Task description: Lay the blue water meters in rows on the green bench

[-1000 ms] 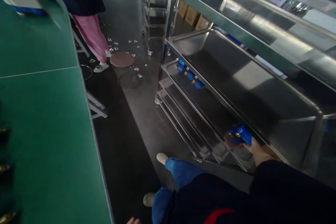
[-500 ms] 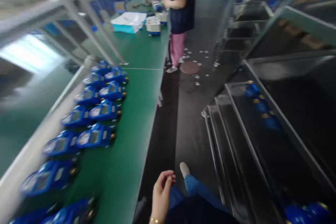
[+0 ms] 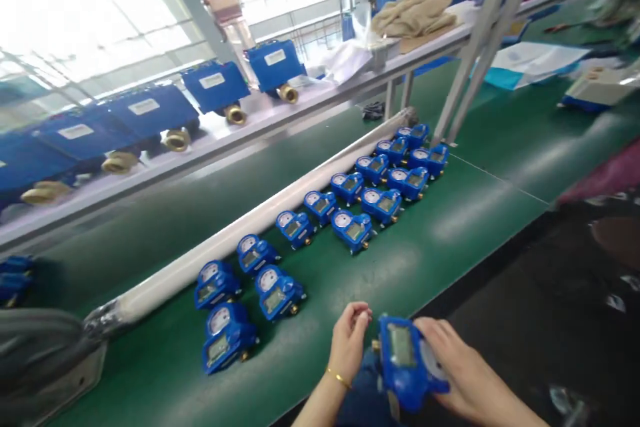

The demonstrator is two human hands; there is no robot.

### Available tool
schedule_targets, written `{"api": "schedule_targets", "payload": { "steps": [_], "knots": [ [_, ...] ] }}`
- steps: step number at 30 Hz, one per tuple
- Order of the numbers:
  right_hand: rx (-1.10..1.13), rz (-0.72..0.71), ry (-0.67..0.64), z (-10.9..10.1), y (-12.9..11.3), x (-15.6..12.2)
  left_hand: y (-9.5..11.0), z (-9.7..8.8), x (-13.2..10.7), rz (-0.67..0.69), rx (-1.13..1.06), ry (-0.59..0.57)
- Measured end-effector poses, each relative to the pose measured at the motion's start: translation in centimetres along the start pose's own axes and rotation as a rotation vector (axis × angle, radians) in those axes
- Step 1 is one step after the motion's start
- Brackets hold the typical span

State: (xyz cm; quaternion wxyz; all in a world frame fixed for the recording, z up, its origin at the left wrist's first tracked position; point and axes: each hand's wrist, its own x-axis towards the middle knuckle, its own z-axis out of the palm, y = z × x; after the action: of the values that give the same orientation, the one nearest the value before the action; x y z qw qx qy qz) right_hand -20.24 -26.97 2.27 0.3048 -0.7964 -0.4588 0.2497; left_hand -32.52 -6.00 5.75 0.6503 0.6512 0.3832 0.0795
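My right hand (image 3: 465, 377) grips a blue water meter (image 3: 407, 360) by its right side, display facing up, just off the near edge of the green workbench (image 3: 450, 227). My left hand (image 3: 349, 340), a gold bracelet on the wrist, has its fingers curled at the meter's left end, touching its brass fitting. Two rows of several matching blue meters (image 3: 345, 210) lie on the bench ahead, the nearest one (image 3: 226, 337) to the left of my left hand.
A long white tube (image 3: 260, 220) runs along the bench behind the meters. A raised shelf (image 3: 210, 147) carries larger blue meters with brass ends (image 3: 215, 87), cloth and bags. White and blue items lie at the far right. Dark floor lies right of the bench.
The view has swung from the steel rack and aisle to the green bench. My right hand came up holding a blue meter, and my left hand has risen to its end.
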Motion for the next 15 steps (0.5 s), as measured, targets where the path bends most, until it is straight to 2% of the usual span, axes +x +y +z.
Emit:
{"api": "schedule_targets", "payload": {
  "steps": [1, 4, 6, 8, 10, 11, 13, 15],
  "knots": [
    [-0.135, -0.175, -0.151, 0.3, -1.3, 3.7, -0.2, -1.1, 1.2, -0.006, 0.025, -0.003],
    [-0.316, -0.504, -0.431, 2.6, -5.5, 13.3, -2.1, -4.0, 3.9, -0.102, 0.033, -0.049],
    [-0.395, -0.661, -0.567, 4.2, -7.6, 17.8, -4.1, -5.3, 4.7, -0.193, -0.012, -0.007],
    [-0.406, -0.739, -0.613, 4.8, -8.4, 20.5, -5.9, -5.9, 4.9, -0.247, -0.044, 0.109],
    [-0.350, -0.670, -0.535, 4.8, -8.0, 21.7, -7.3, -5.6, 4.6, -0.280, -0.072, 0.242],
    [-0.313, -0.556, -0.456, 4.7, -7.5, 21.7, -7.8, -5.1, 4.4, -0.303, -0.096, 0.304],
    [-0.217, -0.209, -0.293, 4.8, -6.1, 20.8, -8.2, -3.8, 4.1, -0.357, -0.161, 0.410],
    [-0.064, 0.124, -0.221, 5.4, -4.7, 19.2, -8.3, -2.2, 4.0, -0.399, -0.244, 0.494]
  ]
}}
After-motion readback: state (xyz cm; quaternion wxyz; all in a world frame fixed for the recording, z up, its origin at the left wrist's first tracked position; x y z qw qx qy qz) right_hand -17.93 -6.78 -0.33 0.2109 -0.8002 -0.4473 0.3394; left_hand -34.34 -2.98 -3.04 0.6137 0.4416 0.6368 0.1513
